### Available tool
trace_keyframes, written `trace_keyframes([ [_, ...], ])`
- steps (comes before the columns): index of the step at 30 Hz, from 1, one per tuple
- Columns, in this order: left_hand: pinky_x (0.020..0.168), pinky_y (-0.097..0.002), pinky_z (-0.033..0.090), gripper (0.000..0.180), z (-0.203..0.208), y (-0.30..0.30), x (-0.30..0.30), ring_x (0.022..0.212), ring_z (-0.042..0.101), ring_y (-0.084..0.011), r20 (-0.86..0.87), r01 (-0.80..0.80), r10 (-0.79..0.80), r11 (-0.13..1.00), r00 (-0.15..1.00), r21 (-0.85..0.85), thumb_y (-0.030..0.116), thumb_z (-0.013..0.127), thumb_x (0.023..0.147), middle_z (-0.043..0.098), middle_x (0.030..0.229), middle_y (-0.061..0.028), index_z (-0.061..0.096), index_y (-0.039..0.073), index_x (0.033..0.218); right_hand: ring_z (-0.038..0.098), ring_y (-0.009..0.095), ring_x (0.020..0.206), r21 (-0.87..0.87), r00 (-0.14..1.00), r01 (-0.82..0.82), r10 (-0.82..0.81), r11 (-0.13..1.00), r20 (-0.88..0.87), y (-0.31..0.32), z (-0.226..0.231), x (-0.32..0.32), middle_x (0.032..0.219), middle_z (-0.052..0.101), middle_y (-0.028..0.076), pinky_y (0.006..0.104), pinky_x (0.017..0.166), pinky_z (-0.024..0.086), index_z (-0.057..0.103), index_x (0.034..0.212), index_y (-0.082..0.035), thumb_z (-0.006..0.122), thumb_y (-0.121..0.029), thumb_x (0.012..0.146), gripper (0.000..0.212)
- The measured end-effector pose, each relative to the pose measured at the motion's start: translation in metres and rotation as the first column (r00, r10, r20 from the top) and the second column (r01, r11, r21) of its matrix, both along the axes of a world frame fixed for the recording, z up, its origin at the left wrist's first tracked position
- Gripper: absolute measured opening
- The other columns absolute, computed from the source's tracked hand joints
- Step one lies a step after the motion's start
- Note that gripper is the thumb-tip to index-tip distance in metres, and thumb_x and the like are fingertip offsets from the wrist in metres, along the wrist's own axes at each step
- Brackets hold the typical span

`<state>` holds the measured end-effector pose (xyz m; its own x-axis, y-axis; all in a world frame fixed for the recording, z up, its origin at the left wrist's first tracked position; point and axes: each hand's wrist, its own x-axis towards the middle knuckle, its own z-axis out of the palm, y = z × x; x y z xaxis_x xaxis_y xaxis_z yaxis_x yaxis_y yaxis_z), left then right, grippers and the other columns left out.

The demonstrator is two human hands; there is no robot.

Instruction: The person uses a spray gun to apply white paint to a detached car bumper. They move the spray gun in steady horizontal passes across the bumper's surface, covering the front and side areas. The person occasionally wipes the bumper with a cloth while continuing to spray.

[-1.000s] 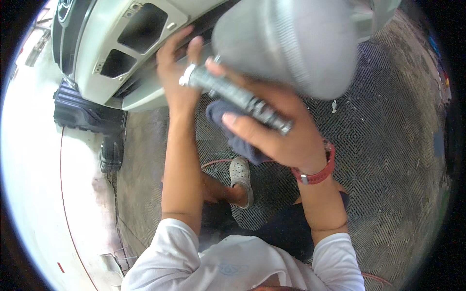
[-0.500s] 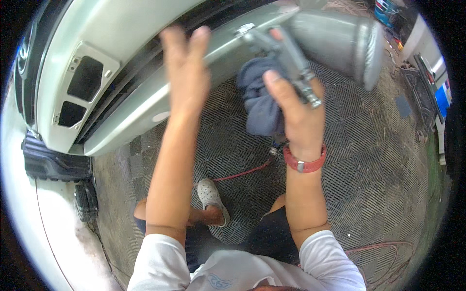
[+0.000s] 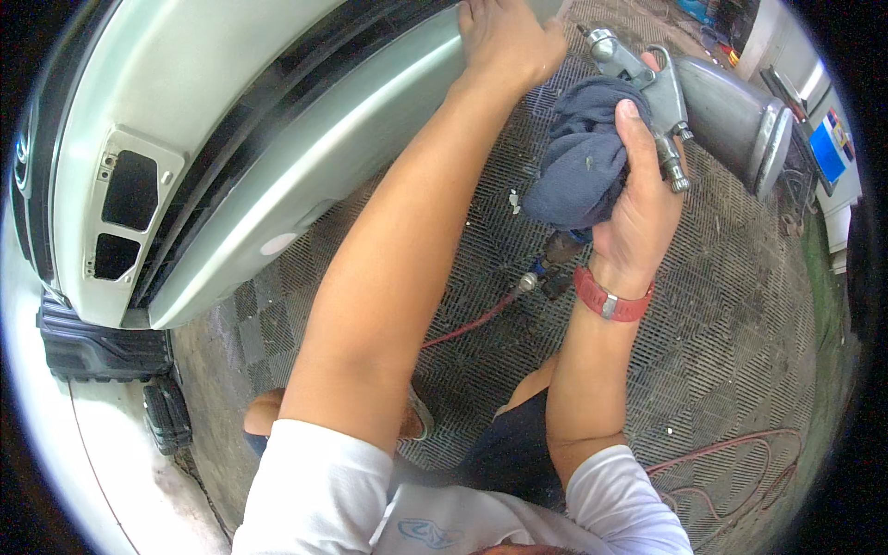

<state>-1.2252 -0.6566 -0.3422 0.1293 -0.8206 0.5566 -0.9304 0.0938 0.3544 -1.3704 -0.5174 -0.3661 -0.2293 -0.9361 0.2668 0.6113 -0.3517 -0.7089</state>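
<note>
My right hand (image 3: pixel 638 199) is closed round the handle of a metal spray gun (image 3: pixel 661 97), thumb up along its side. A large grey cup (image 3: pixel 726 116) with a rimmed lid joins the gun on its right side and lies tilted sideways. Bunched dark blue cloth (image 3: pixel 583 157) is held against the gun in the same hand. My left hand (image 3: pixel 509 42) reaches to the far end of a pale, glossy car bumper (image 3: pixel 333 171), fingers extended over its surface. Some of its fingertips are cut off at the upper edge.
Below the gun, a red air hose (image 3: pixel 476 324) with a metal coupling crosses the dark ribbed floor mat (image 3: pixel 499 379); more hose loops (image 3: pixel 731 462) lie at lower right. Black plastic parts (image 3: pixel 102 342) stand at left. A blue-labelled object (image 3: pixel 831 148) is at far right.
My left hand has moved right and farther away, onto the bumper's far end. My right hand has carried the spray gun and cloth to the right.
</note>
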Motion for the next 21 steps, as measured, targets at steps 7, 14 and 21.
trace_keyframes([
  [7,0.123,-0.0542,0.043,0.087,0.031,0.024,0.019,0.154,0.05,-0.0414,0.3,-0.02,-0.081,0.947,0.951,0.319,0.046,0.082,0.093,0.049,0.165,-0.032,0.051,-0.005,0.157,0.064,0.008,0.099,0.031,0.995,0.023,-0.02,0.999,-0.096,-0.013,0.003,0.011,0.116,0.074,0.0,0.0264,0.09,0.051,0.068,0.148,0.001,0.08,-0.014,0.103,0.049],
  [14,0.106,-0.0578,0.05,0.071,-0.019,0.034,0.01,0.133,0.06,-0.0426,0.646,0.07,0.003,0.994,0.764,-0.088,0.046,0.076,0.095,0.062,0.147,-0.0227,0.059,0.012,0.155,0.061,0.007,0.091,-0.005,0.979,-0.005,0.004,1.0,-0.203,-0.026,-0.025,-0.026,0.103,0.073,-0.002,0.0276,0.082,0.05,0.077,0.128,0.0,0.077,-0.022,0.105,0.032],
  [21,0.102,-0.0611,0.049,0.046,-0.019,-0.02,0.021,0.129,0.059,-0.0441,0.591,-0.046,0.101,0.993,0.8,-0.107,0.022,0.068,0.099,0.063,0.139,-0.0199,0.068,0.012,0.144,0.061,0.007,0.091,-0.006,0.974,-0.034,0.032,0.999,-0.226,-0.062,-0.002,-0.002,0.104,0.074,-0.003,0.0283,0.082,0.051,0.076,0.129,0.0,0.076,-0.022,0.105,0.032],
])
